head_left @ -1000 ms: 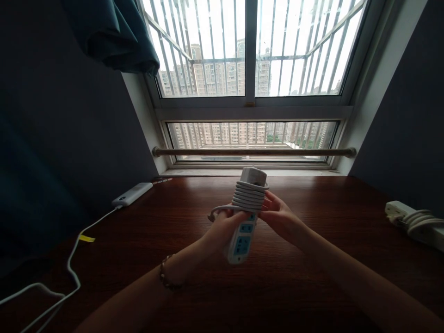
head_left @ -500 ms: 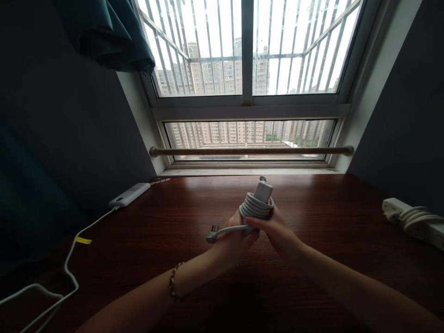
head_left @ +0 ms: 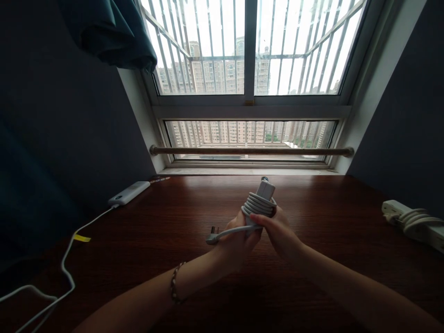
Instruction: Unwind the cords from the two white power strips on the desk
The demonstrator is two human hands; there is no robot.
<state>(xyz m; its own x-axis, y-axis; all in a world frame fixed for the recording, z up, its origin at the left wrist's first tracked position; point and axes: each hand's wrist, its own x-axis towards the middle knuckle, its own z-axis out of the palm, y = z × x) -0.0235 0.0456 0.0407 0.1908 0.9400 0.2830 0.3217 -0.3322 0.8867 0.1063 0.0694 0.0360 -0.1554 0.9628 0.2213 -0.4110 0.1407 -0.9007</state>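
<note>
Above the table [head_left: 138, 259], two hands, left [head_left: 236, 238] and right [head_left: 277, 229], grip one cord-wrapped power strip [head_left: 260, 201].

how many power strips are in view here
2. One power strip, its cord coiled around it, is held in the left hand and right hand above the desk. A second power strip with a coiled cord lies at the desk's right edge.

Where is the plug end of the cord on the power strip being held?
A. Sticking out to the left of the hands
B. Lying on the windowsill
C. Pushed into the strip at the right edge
A: the plug juts out left of the left hand, off the power strip that both hands grip, the right hand too.
</note>
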